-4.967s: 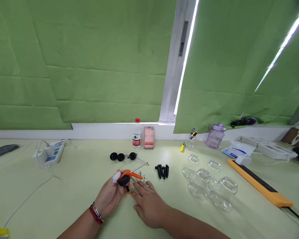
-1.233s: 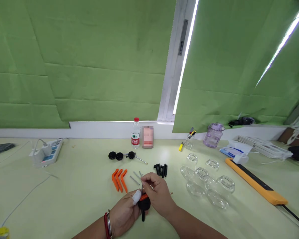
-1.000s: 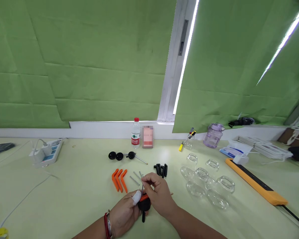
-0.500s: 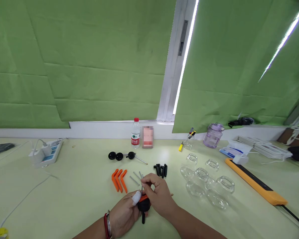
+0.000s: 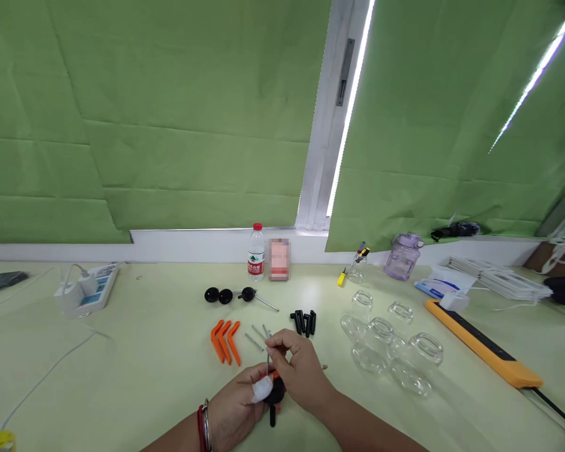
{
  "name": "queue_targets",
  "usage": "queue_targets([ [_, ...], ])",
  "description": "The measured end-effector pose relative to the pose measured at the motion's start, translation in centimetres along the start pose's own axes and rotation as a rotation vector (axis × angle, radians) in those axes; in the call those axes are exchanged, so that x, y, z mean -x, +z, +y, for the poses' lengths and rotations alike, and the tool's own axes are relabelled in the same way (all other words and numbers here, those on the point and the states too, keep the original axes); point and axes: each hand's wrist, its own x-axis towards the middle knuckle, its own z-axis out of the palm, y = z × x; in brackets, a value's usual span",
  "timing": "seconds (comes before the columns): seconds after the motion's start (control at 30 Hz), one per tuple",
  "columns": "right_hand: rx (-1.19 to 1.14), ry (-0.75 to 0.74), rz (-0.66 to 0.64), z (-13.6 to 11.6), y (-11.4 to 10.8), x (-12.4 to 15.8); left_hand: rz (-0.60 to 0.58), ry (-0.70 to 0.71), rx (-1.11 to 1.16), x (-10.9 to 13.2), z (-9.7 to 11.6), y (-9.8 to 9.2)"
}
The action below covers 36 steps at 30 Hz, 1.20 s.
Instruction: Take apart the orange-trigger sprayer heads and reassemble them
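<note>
Two hands (image 5: pixel 302 370), three loose orange pieces (image 5: pixel 223 340)

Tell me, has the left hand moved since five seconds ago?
Yes: judged against the red-capped bottle, the left hand has shifted rightward and lower in the picture, ending farther from that bottle.

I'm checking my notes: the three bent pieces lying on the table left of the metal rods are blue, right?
No, not blue: the head view shows those three bent pieces are orange. They lie on the table left of the metal rods.
</note>
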Motion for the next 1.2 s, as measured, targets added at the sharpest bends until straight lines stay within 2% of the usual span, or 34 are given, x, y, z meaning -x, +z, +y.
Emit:
queue_targets([
  [0.23,-0.005,0.037,-0.009,-0.6,-0.1,0.0,-0.075,0.013,-0.118,0.2,0.1,0.0],
  [0.6,-0.068,0.119,-0.070,-0.5,-0.1,-0.1,-0.065,0.010,-0.181,0.1,0.3,0.2],
  [0.87,-0.127,0.144,-0.126,-0.9,-0.5,-0.4,-0.117,0.018,-0.182,-0.1,-0.1,-0.3],
  [1.2,-0.108,0.183,-0.135,0.3,-0.2,-0.3,-0.072,0.031,-0.253,-0.1,-0.3,-0.7],
])
